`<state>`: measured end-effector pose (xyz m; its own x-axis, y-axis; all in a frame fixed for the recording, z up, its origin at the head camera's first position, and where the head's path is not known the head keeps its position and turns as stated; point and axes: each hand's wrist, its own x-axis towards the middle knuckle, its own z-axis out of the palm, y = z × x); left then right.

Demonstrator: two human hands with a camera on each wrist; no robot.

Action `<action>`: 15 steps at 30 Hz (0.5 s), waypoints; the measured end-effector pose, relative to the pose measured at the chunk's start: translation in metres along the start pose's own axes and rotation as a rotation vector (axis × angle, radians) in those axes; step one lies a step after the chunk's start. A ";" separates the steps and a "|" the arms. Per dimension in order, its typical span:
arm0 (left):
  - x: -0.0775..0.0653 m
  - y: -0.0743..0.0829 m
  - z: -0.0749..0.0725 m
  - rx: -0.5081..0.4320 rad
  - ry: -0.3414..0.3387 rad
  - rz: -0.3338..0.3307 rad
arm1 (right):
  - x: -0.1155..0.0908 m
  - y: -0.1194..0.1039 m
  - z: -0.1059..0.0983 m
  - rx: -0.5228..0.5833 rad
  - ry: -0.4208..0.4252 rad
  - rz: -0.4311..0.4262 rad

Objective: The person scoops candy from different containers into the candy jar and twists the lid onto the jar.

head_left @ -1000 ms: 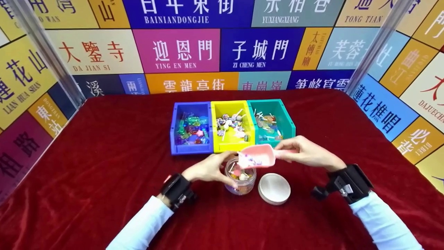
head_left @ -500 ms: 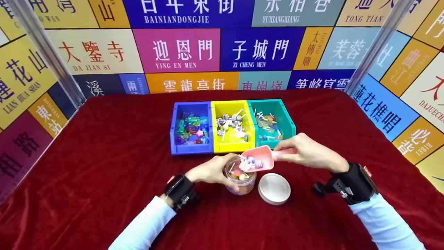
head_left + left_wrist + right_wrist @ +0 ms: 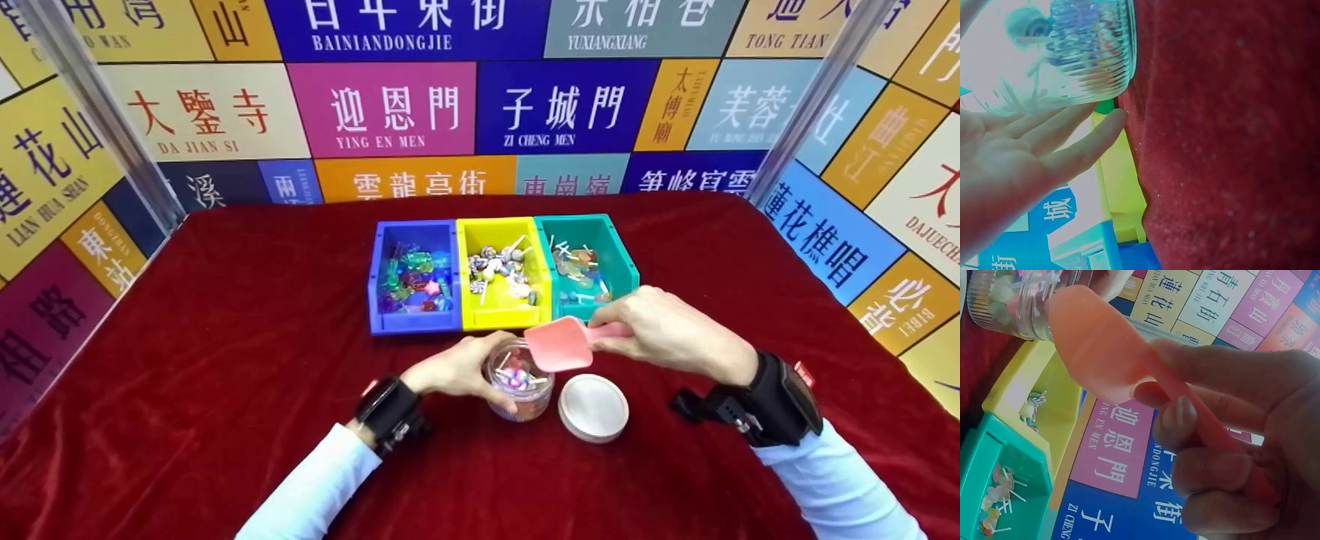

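My left hand (image 3: 459,369) holds a clear glass jar (image 3: 520,405) by its side, thumb in front and fingers behind. Ribbed glass (image 3: 1098,62) shows in the left wrist view, with the fingers (image 3: 1081,146) along it. Inside the jar lie candies, a swirled lollipop (image 3: 516,377) on top. My right hand (image 3: 667,334) grips the handle of a pink scoop (image 3: 561,345), tilted beside the jar's mouth with no candy visible in it. In the right wrist view the fingers (image 3: 1210,469) curl round the scoop's handle (image 3: 1199,419).
A round silvery lid (image 3: 593,407) lies right of the jar. Behind stand three joined bins: blue (image 3: 415,322) with colourful pieces, yellow (image 3: 504,320) with lollipops, green (image 3: 621,262) with more lollipops. Dark red cloth (image 3: 247,337) covers the table. Clear posts (image 3: 817,97) rise at the back corners.
The lollipops in the scoop have dropped into the jar. My right hand has tipped the scoop over and shifted slightly right. The left hand keeps its place on the jar.
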<state>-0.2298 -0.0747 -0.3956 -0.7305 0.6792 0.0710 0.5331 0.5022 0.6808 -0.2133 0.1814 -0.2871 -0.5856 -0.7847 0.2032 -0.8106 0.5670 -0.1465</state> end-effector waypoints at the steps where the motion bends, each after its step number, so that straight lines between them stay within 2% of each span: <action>1: 0.000 0.000 0.000 0.002 0.001 0.002 | 0.000 0.000 0.000 0.002 0.002 -0.002; 11: -0.002 0.000 -0.004 0.008 -0.013 0.032 | 0.001 0.015 0.002 0.112 -0.017 0.039; 15: -0.005 -0.001 -0.012 -0.038 -0.031 0.006 | 0.003 0.022 0.003 0.138 -0.024 0.068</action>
<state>-0.2316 -0.0847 -0.3880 -0.7130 0.6991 0.0528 0.5205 0.4773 0.7080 -0.2330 0.1912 -0.2924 -0.6379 -0.7521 0.1655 -0.7602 0.5808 -0.2912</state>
